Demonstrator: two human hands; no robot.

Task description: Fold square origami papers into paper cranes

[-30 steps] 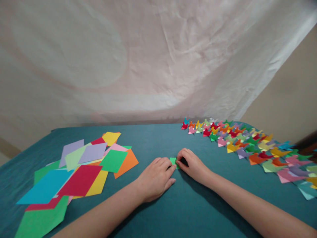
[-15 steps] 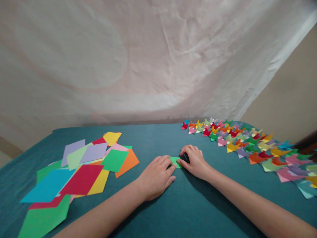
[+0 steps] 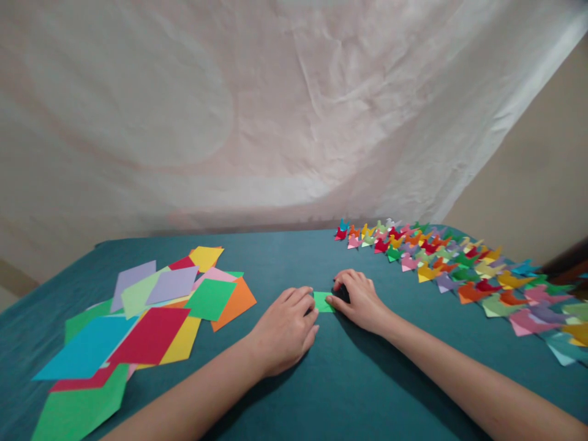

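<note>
A small green folded paper (image 3: 322, 301) lies on the teal tablecloth (image 3: 294, 380) between my two hands. My left hand (image 3: 283, 331) rests palm down with curled fingers, its fingertips touching the paper's left edge. My right hand (image 3: 359, 299) presses on the paper's right side with bent fingers; most of the paper under it is hidden.
A loose pile of coloured paper squares (image 3: 138, 318) covers the left of the table. Rows of several small folded paper figures (image 3: 459, 269) run along the right side to the table's edge. A white cloth (image 3: 257, 110) hangs behind.
My left hand has drawn back slightly to the left, showing more of the green paper. My right hand has stayed on it, shifting a little.
</note>
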